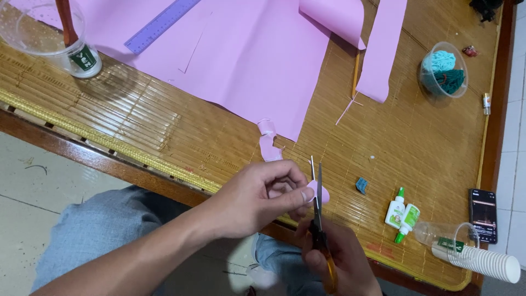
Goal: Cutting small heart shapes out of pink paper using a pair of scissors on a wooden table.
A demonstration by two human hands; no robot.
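Pinching one small pink paper piece near the desk's near edge, the left hand has its fingers closed tight on it. The right hand grips one pair of scissors, fingers through the orange handles, blades parted around the piece. It is rounded, pale pink, petal-like. Counted on the desk: two glue bottles, one purple ruler, one phone, one large pink sheet.
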